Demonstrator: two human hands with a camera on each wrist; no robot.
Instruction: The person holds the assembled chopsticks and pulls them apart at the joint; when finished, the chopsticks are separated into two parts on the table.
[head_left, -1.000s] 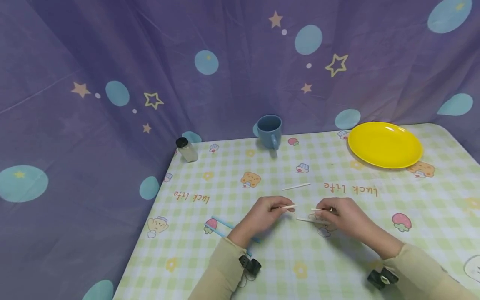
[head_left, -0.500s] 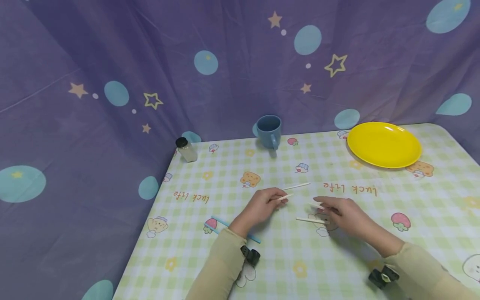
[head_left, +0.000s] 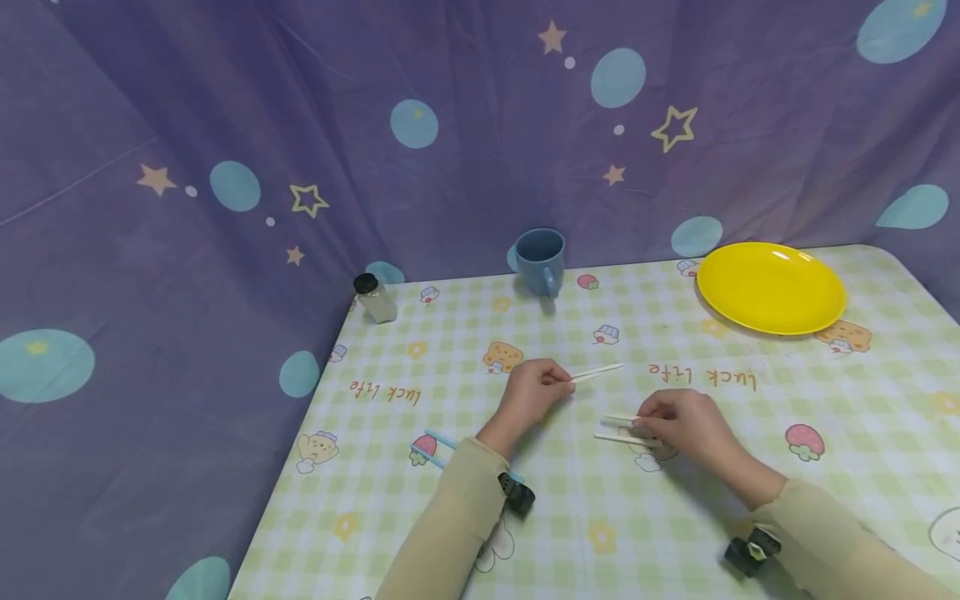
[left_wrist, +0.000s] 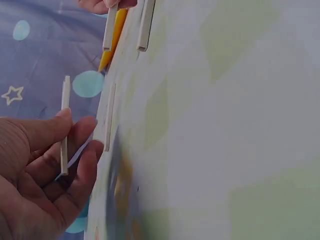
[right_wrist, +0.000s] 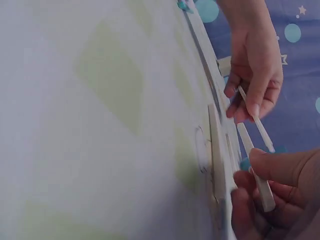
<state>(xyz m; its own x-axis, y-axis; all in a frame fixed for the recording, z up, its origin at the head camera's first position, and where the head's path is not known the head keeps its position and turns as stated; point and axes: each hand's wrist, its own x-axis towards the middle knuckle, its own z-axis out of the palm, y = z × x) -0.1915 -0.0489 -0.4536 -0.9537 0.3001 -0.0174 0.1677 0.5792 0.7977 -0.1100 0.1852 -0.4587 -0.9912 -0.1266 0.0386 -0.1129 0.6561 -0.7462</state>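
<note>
In the head view, my left hand (head_left: 530, 396) is at the middle of the table, a short white chopstick piece (left_wrist: 64, 102) pinched between thumb and fingers. A thin white piece (head_left: 611, 367) lies on the cloth just beyond its fingertips. My right hand (head_left: 686, 423) pinches another chopstick piece (right_wrist: 257, 172), its free end pointing left. Below that hand, a thicker white piece (head_left: 618, 438) rests on the table, roughly parallel to the held one. The left wrist view shows square ends on these pieces. The two hands are apart.
Two blue sticks (head_left: 441, 438) lie partly under the left forearm. Along the back stand a black-capped jar (head_left: 378, 305), a blue mug (head_left: 538, 265) and a yellow plate (head_left: 772, 287). A purple curtain (head_left: 465, 192) hangs behind the checked tablecloth (head_left: 450, 333).
My left hand has moved away from me with its piece, up beside the thin piece on the table. In the right hand, the held piece has shifted and now sticks out farther left.
</note>
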